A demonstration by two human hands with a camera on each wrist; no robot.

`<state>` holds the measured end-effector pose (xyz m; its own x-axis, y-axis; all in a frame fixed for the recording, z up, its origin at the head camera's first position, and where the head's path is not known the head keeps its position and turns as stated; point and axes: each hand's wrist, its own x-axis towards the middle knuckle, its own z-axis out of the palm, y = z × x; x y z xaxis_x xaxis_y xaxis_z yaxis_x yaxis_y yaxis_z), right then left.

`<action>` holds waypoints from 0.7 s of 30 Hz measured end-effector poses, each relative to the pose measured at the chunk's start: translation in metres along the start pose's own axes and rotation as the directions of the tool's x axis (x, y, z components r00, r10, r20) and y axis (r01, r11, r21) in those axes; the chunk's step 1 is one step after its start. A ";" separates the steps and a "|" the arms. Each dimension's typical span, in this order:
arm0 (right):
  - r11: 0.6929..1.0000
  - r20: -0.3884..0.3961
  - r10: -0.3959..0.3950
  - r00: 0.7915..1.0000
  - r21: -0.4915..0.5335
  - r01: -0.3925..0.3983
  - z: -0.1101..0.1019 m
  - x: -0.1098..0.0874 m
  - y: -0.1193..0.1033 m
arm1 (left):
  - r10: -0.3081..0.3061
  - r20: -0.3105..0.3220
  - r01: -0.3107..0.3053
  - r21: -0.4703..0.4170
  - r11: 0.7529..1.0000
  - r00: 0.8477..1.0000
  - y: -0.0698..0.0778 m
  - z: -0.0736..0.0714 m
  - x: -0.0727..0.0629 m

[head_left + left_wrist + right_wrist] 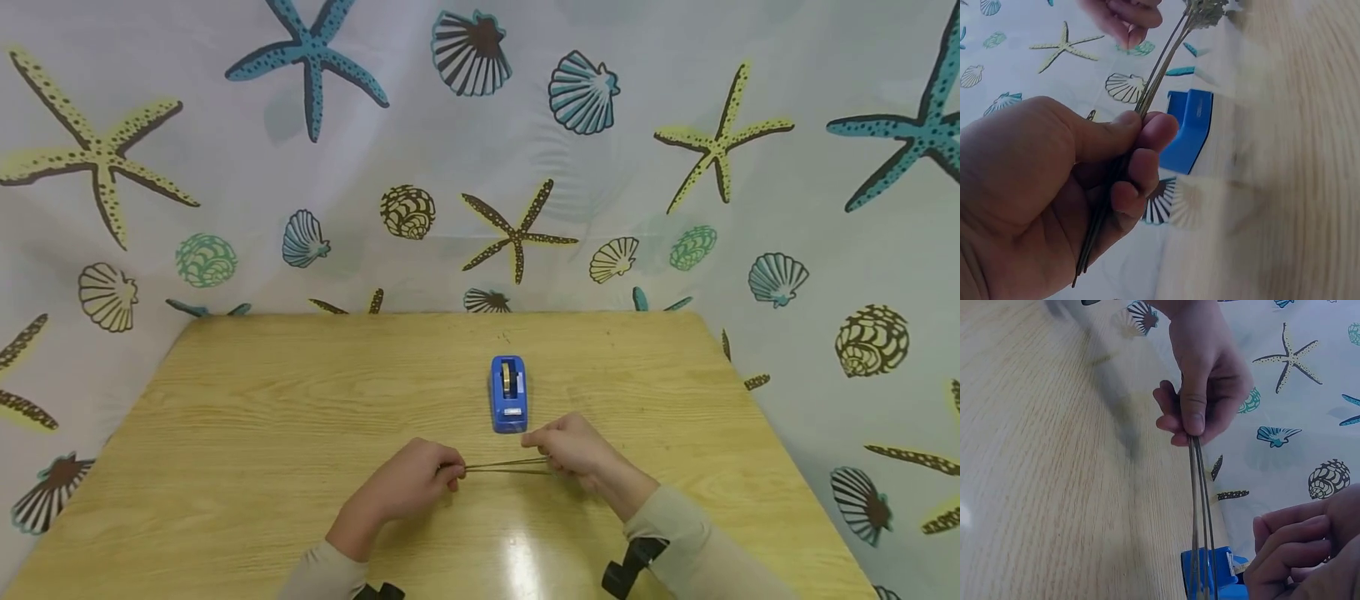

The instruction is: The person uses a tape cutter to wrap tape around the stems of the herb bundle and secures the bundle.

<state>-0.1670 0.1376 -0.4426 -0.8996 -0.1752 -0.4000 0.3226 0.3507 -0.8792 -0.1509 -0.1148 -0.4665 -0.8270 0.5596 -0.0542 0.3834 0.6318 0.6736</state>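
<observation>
Between thumb and fingers, my left hand pinches several thin dried stems low over the table. In the left wrist view their lower ends run down across the palm, and a pale dried flower head tops them. My right hand hovers at the flower end, its index finger reaching toward the front of a blue tape dispenser. The other fingers of that hand are curled. Whether its fingertips pinch anything cannot be made out. From the head camera, the right hand hides the flower head.
The dispenser carries a tape roll and stands just beyond both hands on the wooden table. A white curtain printed with starfish and shells hangs behind the table and along its sides.
</observation>
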 end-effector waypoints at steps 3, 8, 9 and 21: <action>1.000 -0.013 0.011 1.000 -0.012 -0.011 0.002 0.000 0.001 | 0.011 0.005 -0.011 0.019 1.000 1.000 0.006 0.007 0.010; 1.000 -0.014 0.012 1.000 -0.016 -0.012 0.004 -0.004 0.004 | 0.019 0.000 -0.019 0.054 0.998 1.000 0.017 0.016 0.022; 1.000 -0.014 0.012 1.000 -0.009 -0.013 0.004 -0.005 0.005 | 0.019 -0.003 -0.018 0.064 0.998 1.000 0.019 0.018 0.024; 0.999 0.002 -0.018 1.000 0.047 0.018 0.010 -0.005 0.013 | 0.011 -0.169 0.016 0.158 0.987 0.986 0.024 0.028 0.037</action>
<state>-0.1551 0.1335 -0.4546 -0.9048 -0.1829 -0.3845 0.3199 0.3038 -0.8974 -0.1606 -0.0635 -0.4732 -0.8801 0.4683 0.0784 0.4305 0.7173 0.5479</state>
